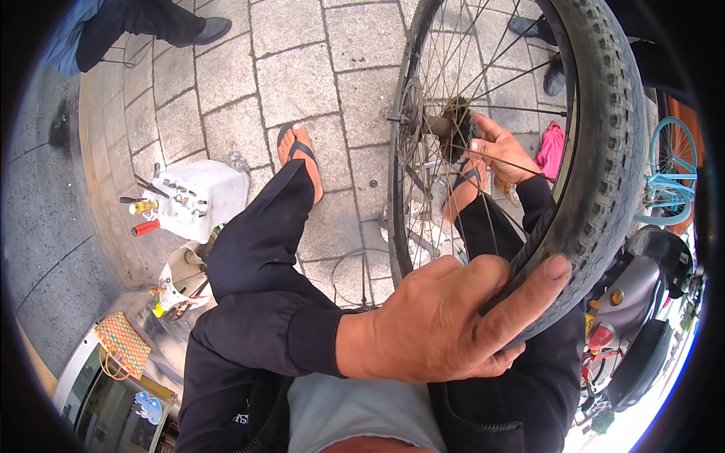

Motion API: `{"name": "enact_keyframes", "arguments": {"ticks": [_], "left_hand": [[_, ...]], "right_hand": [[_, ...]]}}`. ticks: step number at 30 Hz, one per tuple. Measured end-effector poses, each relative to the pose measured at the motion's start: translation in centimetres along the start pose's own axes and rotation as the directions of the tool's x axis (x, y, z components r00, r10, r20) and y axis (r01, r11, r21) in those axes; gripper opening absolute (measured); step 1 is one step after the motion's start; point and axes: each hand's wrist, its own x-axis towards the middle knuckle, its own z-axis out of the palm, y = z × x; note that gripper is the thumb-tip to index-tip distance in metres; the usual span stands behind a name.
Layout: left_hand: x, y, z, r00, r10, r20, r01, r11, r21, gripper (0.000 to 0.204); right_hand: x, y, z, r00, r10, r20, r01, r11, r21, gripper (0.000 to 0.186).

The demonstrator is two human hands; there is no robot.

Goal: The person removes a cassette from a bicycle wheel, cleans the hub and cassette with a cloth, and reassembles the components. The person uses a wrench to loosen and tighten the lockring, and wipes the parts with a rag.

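Note:
A bicycle wheel (604, 143) with a knobbly black tyre stands upright in front of me, its spokes running to a hub with a brake disc (408, 113) on the left side. My left hand (445, 321) is closed over the near part of the tyre, the index finger stretched along the tread. Beyond the spokes, my right hand (502, 153) reaches in from the right side. Its thumb and fingers are bent at the dark sprocket cluster (456, 124) on the hub; the spokes partly hide the fingertips.
A white container (198, 198) holding screwdrivers and other tools stands on the left. Behind it are a woven basket (122, 341) and a glass-fronted case. Scooters (630, 302) and a light-blue bicycle (671, 174) are parked at right. Other people's shoes (214, 30) show at the far side; pink cloth (551, 149) lies beyond the wheel.

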Motion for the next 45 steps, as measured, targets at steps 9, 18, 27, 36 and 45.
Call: {"name": "enact_keyframes", "arguments": {"ticks": [9,18,27,36,45], "left_hand": [[0.7,0.0,-1.2,0.998,0.023,0.050,-0.024,1.000,0.015,0.106],[6.8,-3.5,-5.9,0.978,-0.196,-0.077,0.147,0.898,-0.414,0.121],[12.5,-7.0,-11.4,0.969,-0.241,0.043,0.211,0.729,-0.652,0.111],[12.9,-7.4,-9.5,0.959,-0.231,0.164,0.283,0.808,-0.517,0.082],[13.5,-10.5,-13.0,0.940,-0.238,0.244,0.339,0.584,-0.738,0.059]], "right_hand": [[0.0,-0.8,0.3,0.996,0.086,0.022,-0.088,0.992,0.089,0.082],[6.0,-0.7,0.1,0.999,0.048,0.000,-0.048,0.996,0.078,0.061],[2.7,-6.3,2.4,0.973,-0.035,-0.226,-0.030,0.960,-0.279,0.076],[-14.0,-5.0,12.3,0.950,-0.249,0.187,0.298,0.903,-0.308,0.114],[-12.0,-8.9,16.1,0.838,-0.532,-0.124,0.517,0.845,-0.136,0.082]]}}
